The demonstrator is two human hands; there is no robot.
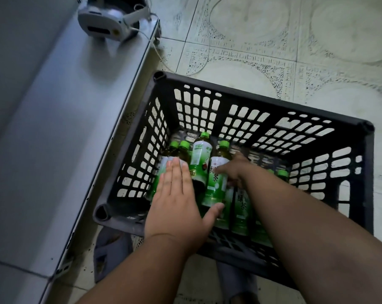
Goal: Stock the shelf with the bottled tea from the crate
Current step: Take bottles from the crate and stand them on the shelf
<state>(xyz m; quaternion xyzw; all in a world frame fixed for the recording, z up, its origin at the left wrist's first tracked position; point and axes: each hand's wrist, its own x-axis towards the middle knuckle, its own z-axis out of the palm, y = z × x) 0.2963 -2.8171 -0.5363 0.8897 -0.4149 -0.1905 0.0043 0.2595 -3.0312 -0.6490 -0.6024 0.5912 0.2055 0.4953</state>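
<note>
Left of the crate (247,99), the shelf (54,132) carries only a headset (106,20). Inside the crate, bottles (199,163) lie flat. Left hand (176,202), fingers straight and together, steadies them. Right hand (235,170) apparently clasps one bottle (216,181) for lifting; the crate's tall walls hinder withdrawal.

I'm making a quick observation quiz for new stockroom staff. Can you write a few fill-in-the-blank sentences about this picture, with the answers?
1. The tea bottles in the black crate all have ____ caps.
2. The left hand reaches in with its fingers held ____.
3. The right hand is on a bottle that lies ____ the crate.
4. A white headset rests on the grey ____ to the left of the crate.

Answers: green; straight; inside; shelf
</note>
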